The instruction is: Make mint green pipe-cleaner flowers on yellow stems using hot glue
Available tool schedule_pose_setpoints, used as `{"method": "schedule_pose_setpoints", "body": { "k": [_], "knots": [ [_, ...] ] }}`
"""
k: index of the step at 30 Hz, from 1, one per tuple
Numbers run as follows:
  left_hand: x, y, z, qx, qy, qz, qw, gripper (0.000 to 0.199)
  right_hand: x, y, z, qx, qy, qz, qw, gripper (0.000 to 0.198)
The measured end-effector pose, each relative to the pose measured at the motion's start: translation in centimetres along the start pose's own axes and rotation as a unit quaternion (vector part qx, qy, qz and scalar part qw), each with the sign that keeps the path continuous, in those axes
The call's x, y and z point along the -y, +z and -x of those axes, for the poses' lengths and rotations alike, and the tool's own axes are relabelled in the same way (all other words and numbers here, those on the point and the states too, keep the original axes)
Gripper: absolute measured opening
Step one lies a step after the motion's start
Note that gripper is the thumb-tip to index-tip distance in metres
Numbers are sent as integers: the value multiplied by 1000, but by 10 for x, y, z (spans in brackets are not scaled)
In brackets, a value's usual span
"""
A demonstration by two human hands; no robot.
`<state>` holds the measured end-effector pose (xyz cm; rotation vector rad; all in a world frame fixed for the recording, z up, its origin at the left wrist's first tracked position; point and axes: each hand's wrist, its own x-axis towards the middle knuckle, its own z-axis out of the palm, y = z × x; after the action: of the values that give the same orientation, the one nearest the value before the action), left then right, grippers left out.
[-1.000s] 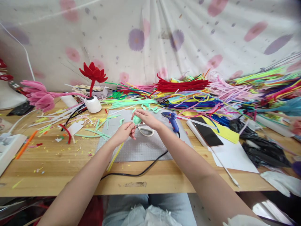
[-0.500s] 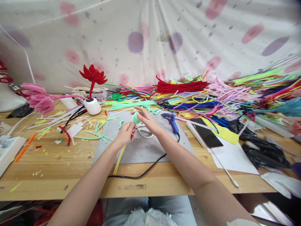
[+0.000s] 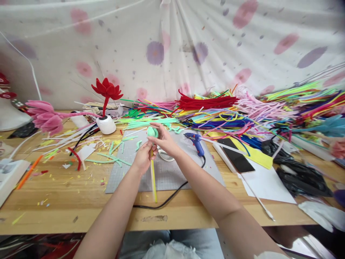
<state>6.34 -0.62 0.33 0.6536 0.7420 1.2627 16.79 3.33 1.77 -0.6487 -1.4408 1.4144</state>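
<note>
My left hand (image 3: 143, 157) pinches the yellow stem (image 3: 153, 180) of a mint-green flower head (image 3: 152, 131) that looks made of pipe cleaners. The stem hangs down below the fist, over the grey cutting mat (image 3: 172, 180). Curved fingers of my right hand (image 3: 165, 139) rest around the right side of the flower head and hide part of it. Just under that hand lie scissors (image 3: 165, 155), partly covered. Short mint-green pieces (image 3: 114, 158) are scattered left of the hands, and a few curled ones (image 3: 174, 128) lie behind them.
A blue glue gun (image 3: 196, 143) lies on the mat's right, its black cable (image 3: 167, 200) crossing the front. Further right are a phone (image 3: 237, 156) and white paper (image 3: 262, 185). Pipe-cleaner bundles (image 3: 207, 102) line the back; a red flower (image 3: 107, 89) stands in a white pot (image 3: 106, 125).
The yellow stem has swung right and now points nearly straight down. The flower head has turned and shifted slightly left, and my right fingers have closed in around it.
</note>
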Motion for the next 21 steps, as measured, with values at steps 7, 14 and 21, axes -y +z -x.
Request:
{"method": "schedule_pose_setpoints", "body": {
  "k": [7, 14, 21],
  "knots": [
    [10, 1, -7, 8, -37, 37, 999, 18, -4, -10, 2, 57, 73, -39, 995, 49],
    [36, 10, -19, -128, 97, -47, 986, 31, -14, -6, -4, -41, 63, 55, 996, 45],
    [46, 15, -20, -134, 108, -56, 983, 30, -20, -6, -8, -95, 30, 47, 994, 27]
  ]
}}
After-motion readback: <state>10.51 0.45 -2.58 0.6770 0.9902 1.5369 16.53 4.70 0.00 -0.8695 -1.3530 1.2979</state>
